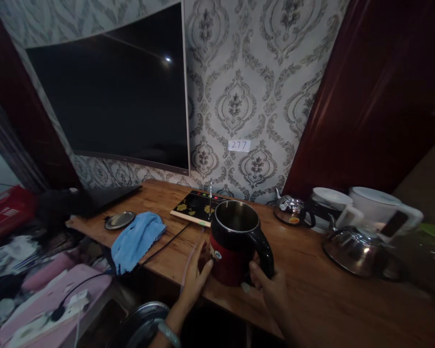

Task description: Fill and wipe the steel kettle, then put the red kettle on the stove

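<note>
An open-topped red and black kettle (232,258) with a bare metal inside is upright in front of me at the table's front edge. My right hand (270,285) is closed round the lower part of its black handle (264,251). Against the kettle's left side, my left hand (197,270) presses with thumb and fingers, partly hidden behind it. Just beyond stands a black tea stove (192,205) with gold flowers, a red light and a thin metal spout (210,198). I cannot see into the bottom of the kettle.
On the wooden table (293,256) are a blue cloth (139,239) and a round metal dish or lid (120,220) at left. Two metal teapots (290,210) and two white-lidded pitchers (375,210) stand at right. A power strip (54,316) lies lower left; a cable crosses the table edge.
</note>
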`<state>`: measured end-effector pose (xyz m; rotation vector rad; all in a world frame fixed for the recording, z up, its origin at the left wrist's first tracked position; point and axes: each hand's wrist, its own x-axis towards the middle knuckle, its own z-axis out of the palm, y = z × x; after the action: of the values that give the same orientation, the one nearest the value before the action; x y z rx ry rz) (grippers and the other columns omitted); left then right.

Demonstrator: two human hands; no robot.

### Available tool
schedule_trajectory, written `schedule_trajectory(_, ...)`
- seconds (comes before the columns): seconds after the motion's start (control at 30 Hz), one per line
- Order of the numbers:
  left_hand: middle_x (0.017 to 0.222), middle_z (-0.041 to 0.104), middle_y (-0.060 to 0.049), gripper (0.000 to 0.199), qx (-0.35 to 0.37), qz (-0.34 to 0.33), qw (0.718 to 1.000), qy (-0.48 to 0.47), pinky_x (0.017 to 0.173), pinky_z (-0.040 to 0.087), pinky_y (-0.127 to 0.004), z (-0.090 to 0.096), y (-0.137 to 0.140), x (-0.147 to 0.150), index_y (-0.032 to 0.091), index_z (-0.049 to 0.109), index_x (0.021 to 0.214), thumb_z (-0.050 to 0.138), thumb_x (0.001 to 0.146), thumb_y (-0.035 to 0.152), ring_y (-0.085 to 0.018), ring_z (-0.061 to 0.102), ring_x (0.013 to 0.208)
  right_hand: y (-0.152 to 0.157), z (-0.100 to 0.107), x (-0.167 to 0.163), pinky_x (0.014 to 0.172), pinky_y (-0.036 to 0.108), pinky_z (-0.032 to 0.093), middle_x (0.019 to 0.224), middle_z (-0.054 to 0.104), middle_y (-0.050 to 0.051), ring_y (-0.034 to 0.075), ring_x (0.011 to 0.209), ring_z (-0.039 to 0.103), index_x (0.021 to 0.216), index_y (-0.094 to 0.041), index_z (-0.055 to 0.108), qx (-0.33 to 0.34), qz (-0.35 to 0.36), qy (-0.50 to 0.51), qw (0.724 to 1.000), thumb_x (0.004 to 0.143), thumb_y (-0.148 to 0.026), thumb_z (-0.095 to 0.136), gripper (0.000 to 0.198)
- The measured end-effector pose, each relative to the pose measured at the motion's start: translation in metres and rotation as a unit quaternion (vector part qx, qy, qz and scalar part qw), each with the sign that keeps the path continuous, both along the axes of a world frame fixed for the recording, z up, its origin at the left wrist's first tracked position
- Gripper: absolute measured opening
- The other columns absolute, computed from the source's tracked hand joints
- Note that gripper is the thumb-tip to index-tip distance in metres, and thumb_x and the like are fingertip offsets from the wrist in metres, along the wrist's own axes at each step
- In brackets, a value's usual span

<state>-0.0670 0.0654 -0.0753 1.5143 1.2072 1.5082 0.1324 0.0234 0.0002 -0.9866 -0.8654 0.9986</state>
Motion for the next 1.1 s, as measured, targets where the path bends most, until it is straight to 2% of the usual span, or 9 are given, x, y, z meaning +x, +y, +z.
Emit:
schedule_trajectory(0.13,0.149,0.048,-0.011,0.069,0.011,0.0,1.0,0.03,0.113,0.04,-0.047,-0.006,-0.002,0.002,0.026,0.044,0.145,0.061,0.083,0.052,-0.028,0.047,0.136,0.019,-0.005,0.005,0.034,0.019,0.031,0.04,0.041,-0.008,0.006,0.035,0.036,0.058,-0.02,0.053,0.026,0.061,-0.023,0.998,0.061,-0.057,0.082,0.048)
schedule_trajectory(0.27,0.147,0.05,-0.011,0.068,0.018,0.037,0.999,0.035,0.112,0.04,-0.048,-0.013,-0.002,0.004,0.025,0.043,0.144,0.06,0.084,0.052,-0.028,0.047,0.136,0.03,-0.007,0.01,0.035,0.019,0.029,0.04,0.044,-0.007,0.006,0.035,0.037,0.061,-0.019,0.054,0.037,0.105,-0.041,0.993,0.065,-0.057,0.079,0.046)
schedule_trajectory(0.47,0.145,0.052,-0.013,0.068,0.011,0.075,0.997,-0.005,0.111,0.041,-0.048,-0.022,-0.004,0.006,0.023,0.044,0.143,0.058,0.085,0.054,-0.028,0.052,0.131,0.037,-0.004,0.01,0.037,0.02,0.029,0.039,0.042,-0.008,0.006,0.036,0.037,0.059,-0.02,0.052,0.048,0.134,-0.054,0.988,0.067,-0.058,0.078,0.047)
schedule_trajectory(0.63,0.148,0.048,-0.013,0.071,0.003,0.085,0.996,-0.012,0.114,0.037,-0.046,-0.021,-0.006,0.004,0.022,0.041,0.145,0.058,0.085,0.055,-0.028,0.047,0.136,0.046,0.002,0.004,0.04,0.02,0.03,0.038,0.04,-0.009,0.006,0.037,0.036,0.053,-0.021,0.046,0.059,0.168,-0.045,0.983,0.07,-0.055,0.076,0.049)
schedule_trajectory(0.8,0.151,0.043,-0.014,0.072,0.007,0.099,0.995,-0.001,0.117,0.032,-0.05,-0.023,-0.006,0.003,0.022,0.036,0.147,0.057,0.086,0.054,-0.029,0.042,0.139,0.055,0.005,0.003,0.04,0.02,0.027,0.037,0.04,-0.008,0.006,0.036,0.035,0.051,-0.02,0.047,0.055,0.182,-0.043,0.981,0.066,-0.056,0.078,0.05)
schedule_trajectory(0.9,0.153,0.042,-0.014,0.074,0.017,0.102,0.995,0.004,0.118,0.031,-0.05,-0.023,-0.006,0.004,0.021,0.036,0.148,0.058,0.085,0.054,-0.029,0.039,0.141,0.057,0.004,0.006,0.041,0.021,0.031,0.038,0.044,-0.007,0.007,0.038,0.038,0.054,-0.02,0.05,0.061,0.166,-0.061,0.982,0.067,-0.056,0.076,0.047)
schedule_trajectory(0.97,0.153,0.041,-0.014,0.074,0.023,0.103,0.994,0.007,0.118,0.031,-0.05,-0.021,-0.006,0.005,0.021,0.035,0.148,0.058,0.085,0.054,-0.029,0.038,0.142,0.056,0.002,0.008,0.046,0.023,0.039,0.046,0.053,-0.004,0.01,0.044,0.047,0.062,-0.018,0.057,0.064,0.136,-0.084,0.985,0.068,-0.054,0.077,0.041)
schedule_trajectory(1.03,0.153,0.041,-0.015,0.074,0.027,0.102,0.994,0.008,0.118,0.031,-0.05,-0.019,-0.006,0.006,0.021,0.034,0.148,0.057,0.086,0.054,-0.03,0.038,0.142,0.051,-0.002,0.008,0.058,0.027,0.049,0.062,0.065,0.0,0.016,0.058,0.06,0.076,-0.017,0.065,0.063,0.097,-0.095,0.989,0.066,-0.05,0.079,0.038)
schedule_trajectory(1.1,0.153,0.041,-0.015,0.074,0.026,0.099,0.995,0.003,0.118,0.03,-0.051,-0.017,-0.006,0.006,0.02,0.033,0.149,0.057,0.086,0.053,-0.029,0.037,0.142,0.042,-0.01,0.008,0.074,0.033,0.054,0.087,0.073,0.006,0.022,0.081,0.068,0.094,-0.017,0.068,0.061,0.059,-0.084,0.993,0.065,-0.048,0.08,0.044)
